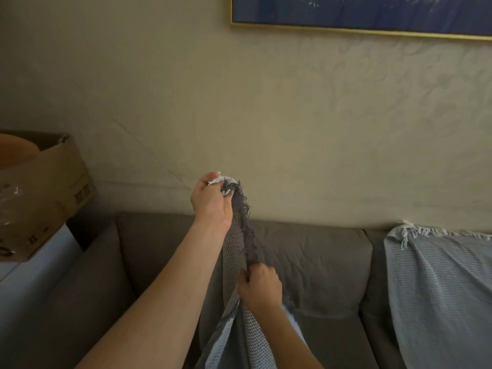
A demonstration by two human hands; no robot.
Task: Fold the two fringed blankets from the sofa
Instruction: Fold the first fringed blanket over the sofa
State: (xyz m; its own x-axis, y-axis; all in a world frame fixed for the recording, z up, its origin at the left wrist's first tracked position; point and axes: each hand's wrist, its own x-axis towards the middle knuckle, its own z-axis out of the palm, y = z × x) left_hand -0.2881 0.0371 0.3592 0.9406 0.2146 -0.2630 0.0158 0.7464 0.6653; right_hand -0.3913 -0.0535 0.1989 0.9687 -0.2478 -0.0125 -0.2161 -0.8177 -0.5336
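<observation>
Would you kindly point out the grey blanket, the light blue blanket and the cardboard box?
grey blanket [235,246]: head view, weave beside the fringe.
light blue blanket [439,288]: head view, middle of draped cloth.
cardboard box [56,187]: head view, side wall.

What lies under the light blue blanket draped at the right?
The grey sofa: the light blue blanket hangs over its back cushion. Whatever else the cloth covers there cannot be seen.

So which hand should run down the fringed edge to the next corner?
Probably right: the right hand grips the fringed edge of the grey blanket below the left hand, which holds the corner up.
</observation>
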